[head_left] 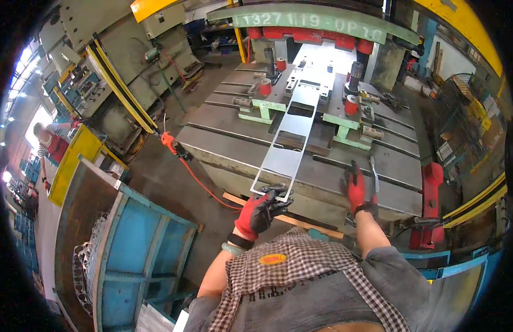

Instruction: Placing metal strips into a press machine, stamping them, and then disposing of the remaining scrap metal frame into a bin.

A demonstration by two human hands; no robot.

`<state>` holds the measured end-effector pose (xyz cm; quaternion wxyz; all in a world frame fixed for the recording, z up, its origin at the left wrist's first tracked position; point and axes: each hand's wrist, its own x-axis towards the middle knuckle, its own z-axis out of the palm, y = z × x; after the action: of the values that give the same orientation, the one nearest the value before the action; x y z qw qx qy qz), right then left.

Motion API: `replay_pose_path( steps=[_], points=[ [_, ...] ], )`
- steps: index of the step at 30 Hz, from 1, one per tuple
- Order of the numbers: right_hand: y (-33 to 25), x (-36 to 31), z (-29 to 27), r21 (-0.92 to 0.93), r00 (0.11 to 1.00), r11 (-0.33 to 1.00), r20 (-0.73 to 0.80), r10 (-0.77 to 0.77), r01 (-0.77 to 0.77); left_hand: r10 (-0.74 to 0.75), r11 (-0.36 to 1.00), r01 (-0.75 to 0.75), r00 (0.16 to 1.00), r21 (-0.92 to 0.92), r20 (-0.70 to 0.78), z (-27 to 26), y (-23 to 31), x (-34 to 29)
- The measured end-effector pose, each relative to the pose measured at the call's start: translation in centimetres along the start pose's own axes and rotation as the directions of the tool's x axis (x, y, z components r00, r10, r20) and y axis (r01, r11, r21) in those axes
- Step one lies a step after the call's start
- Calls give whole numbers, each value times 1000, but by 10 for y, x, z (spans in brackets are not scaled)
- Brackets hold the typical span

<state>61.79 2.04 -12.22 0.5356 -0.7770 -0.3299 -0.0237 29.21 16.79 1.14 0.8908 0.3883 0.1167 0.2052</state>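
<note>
A long, shiny sheet-metal strip (284,159) with rectangular cutouts runs from the press die toward me. Its near end, a thin open frame, is in the fingers of my left hand (261,211), which wears a red and black glove. My right hand (356,189), gloved alike, is over the front right of the slotted steel press bed (240,141). Its fingers are stretched out and hold nothing that I can see. Just right of it lies a slim metal bar tool (374,171). The strip's far end passes under the green upper die plate (317,25).
Guide posts (353,76) and red cylinders (350,104) flank the strip. A red stand (432,193) is at the right of the bed. To the left are an orange cable (204,185), a blue metal bin (137,232) with scrap, and a person (54,145) farther off.
</note>
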Motion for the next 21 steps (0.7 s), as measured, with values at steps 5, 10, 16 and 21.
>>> replay_pose_path(
  steps=[5, 10, 16, 21],
  points=[
    [10, -10, -2, -249, 1000, 969, -23, -7, 1, -2, 1000, 1, 999, 16, 50, 5, 17, 13],
    [10, -11, 4, -295, 1000, 955, -20, -3, -3, 91, 936, -130, 987, 327, 134, 7, 22, 17],
    [11, -10, 5, -340, 998, 940, -49, -49, 30, 1, 999, 3, 996, -38, 93, 2, 19, 21],
    [2, -10, 4, -314, 997, 949, -52, -53, 33, -31, 999, 33, 997, -26, 75, -5, 14, 22]
  ],
)
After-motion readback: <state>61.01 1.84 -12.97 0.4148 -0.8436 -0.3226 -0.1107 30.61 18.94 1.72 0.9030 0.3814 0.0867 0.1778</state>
